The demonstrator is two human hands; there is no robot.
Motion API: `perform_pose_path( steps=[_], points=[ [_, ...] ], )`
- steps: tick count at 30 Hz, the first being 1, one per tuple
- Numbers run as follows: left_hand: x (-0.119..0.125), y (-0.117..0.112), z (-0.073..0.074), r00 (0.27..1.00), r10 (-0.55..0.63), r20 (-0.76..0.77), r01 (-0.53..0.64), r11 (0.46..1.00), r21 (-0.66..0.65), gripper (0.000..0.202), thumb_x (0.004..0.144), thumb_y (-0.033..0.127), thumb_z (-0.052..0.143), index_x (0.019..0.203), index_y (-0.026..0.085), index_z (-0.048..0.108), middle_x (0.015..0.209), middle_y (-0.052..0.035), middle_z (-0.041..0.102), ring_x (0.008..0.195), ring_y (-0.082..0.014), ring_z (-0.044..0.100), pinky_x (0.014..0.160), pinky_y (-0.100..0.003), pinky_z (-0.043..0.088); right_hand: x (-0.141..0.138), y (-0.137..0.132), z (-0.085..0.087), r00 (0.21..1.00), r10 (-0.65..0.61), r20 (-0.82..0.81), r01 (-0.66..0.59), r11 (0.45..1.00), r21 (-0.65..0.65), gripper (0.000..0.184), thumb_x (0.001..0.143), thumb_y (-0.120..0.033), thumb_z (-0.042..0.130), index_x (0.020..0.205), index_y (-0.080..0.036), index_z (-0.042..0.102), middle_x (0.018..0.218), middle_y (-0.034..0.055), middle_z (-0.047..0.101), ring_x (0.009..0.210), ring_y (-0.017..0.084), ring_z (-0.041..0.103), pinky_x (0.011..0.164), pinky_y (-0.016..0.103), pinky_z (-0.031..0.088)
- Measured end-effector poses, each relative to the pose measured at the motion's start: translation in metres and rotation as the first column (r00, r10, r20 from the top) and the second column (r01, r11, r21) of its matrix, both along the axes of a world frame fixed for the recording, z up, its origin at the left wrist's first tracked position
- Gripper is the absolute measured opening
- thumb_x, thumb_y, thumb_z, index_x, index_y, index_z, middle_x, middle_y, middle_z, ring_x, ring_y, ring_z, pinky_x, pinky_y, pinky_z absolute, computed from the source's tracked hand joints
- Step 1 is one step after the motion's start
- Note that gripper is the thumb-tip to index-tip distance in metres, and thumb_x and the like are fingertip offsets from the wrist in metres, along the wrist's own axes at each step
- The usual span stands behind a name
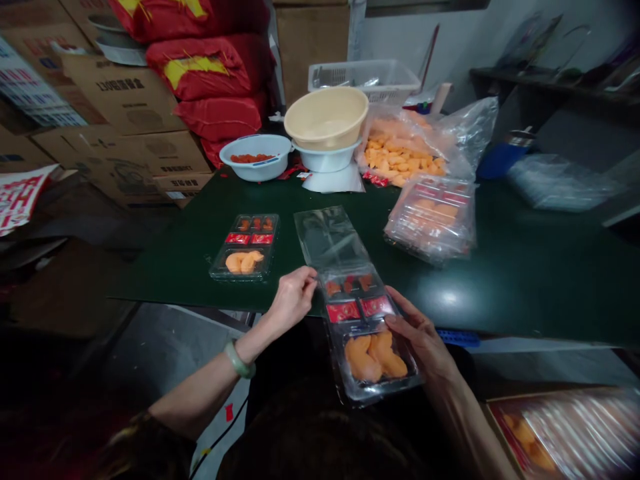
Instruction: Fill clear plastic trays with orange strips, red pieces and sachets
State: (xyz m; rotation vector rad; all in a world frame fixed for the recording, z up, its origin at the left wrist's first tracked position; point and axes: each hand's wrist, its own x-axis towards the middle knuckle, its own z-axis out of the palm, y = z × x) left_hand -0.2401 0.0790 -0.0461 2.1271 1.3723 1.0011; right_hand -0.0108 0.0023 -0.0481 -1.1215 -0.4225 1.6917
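Observation:
A black compartment tray (367, 328) tilts at the table's front edge, partly inside a clear plastic bag (330, 233) whose empty end lies flat on the table. Orange pieces fill its near compartment; two red sachets sit in the middle and small reddish-brown pieces at the far end. My right hand (420, 337) grips the tray's right side through the film, thumb on top. With fingers closed, my left hand (294, 293) pinches the bag's left edge near the tray's far corner. A similar filled tray (245, 248) lies to the left on the table.
Bagged trays (430, 217) are stacked at the right on the green table (530, 280). Behind stand a blue basin (257, 170), a cream basin (325, 117) and a bag of orange pieces (403, 150). An open carton (565, 433) holds packs at lower right.

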Motion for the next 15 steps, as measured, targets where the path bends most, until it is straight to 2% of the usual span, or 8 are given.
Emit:
perform_pose_path(
  steps=[3,5,9,11,13,15],
  points=[
    [-0.003,-0.009,0.004,0.999,-0.03,-0.036,0.031,0.999,0.024,0.008,0.079,0.013,0.047,0.077,0.018,0.054,0.069,-0.0011,0.057,0.062,-0.0123,0.054,0.061,-0.024,0.043,-0.006,0.007,-0.003,0.999,0.022,0.03,-0.023,0.999,0.024,0.088,0.06,-0.025,0.076,0.137,-0.022,0.033,0.065,-0.0007,0.068,0.059,0.018,0.063,0.059,0.032,0.051],
    [-0.009,-0.011,0.008,0.997,-0.057,-0.048,0.058,0.998,0.018,0.012,0.081,0.013,0.046,0.074,0.017,0.054,0.072,-0.0024,0.057,0.067,-0.0134,0.054,0.064,-0.025,0.043,-0.009,0.01,-0.003,0.995,0.064,0.078,-0.067,0.997,0.032,0.094,0.061,-0.027,0.076,0.14,-0.021,0.025,0.064,-0.0003,0.068,0.051,0.016,0.061,0.05,0.028,0.05],
    [-0.023,-0.006,0.012,0.981,-0.193,-0.016,0.191,0.979,-0.072,0.017,0.084,0.014,0.045,0.07,0.017,0.053,0.079,-0.0046,0.06,0.084,-0.016,0.057,0.076,-0.027,0.043,-0.008,0.014,0.006,0.95,0.257,0.177,-0.261,0.965,0.0,0.108,0.064,-0.028,0.073,0.144,-0.022,0.0,0.067,0.0009,0.069,0.044,0.015,0.059,0.038,0.023,0.046],
    [-0.027,-0.001,0.012,0.964,-0.267,0.004,0.266,0.958,-0.11,0.017,0.084,0.015,0.045,0.07,0.016,0.054,0.082,-0.0051,0.061,0.091,-0.0166,0.057,0.079,-0.027,0.042,-0.004,0.016,0.013,0.915,0.356,0.187,-0.367,0.93,0.023,0.109,0.065,-0.028,0.07,0.144,-0.024,-0.006,0.07,0.0012,0.07,0.044,0.015,0.059,0.035,0.022,0.046],
    [-0.026,0.003,0.012,0.949,-0.315,0.007,0.313,0.941,-0.126,0.017,0.085,0.016,0.046,0.07,0.016,0.055,0.084,-0.0053,0.061,0.089,-0.0158,0.057,0.079,-0.026,0.041,-0.003,0.019,0.018,0.904,0.384,0.189,-0.401,0.914,0.062,0.107,0.066,-0.028,0.069,0.144,-0.024,-0.004,0.07,0.0011,0.07,0.041,0.014,0.057,0.033,0.021,0.044],
    [-0.022,0.006,0.015,0.943,-0.332,-0.004,0.33,0.937,-0.113,0.017,0.084,0.015,0.046,0.07,0.015,0.055,0.08,-0.0047,0.06,0.08,-0.0138,0.057,0.073,-0.025,0.042,-0.003,0.024,0.021,0.932,0.313,0.182,-0.331,0.94,0.079,0.102,0.064,-0.027,0.071,0.144,-0.021,0.008,0.066,0.0006,0.069,0.039,0.012,0.055,0.032,0.02,0.042]
  ],
)
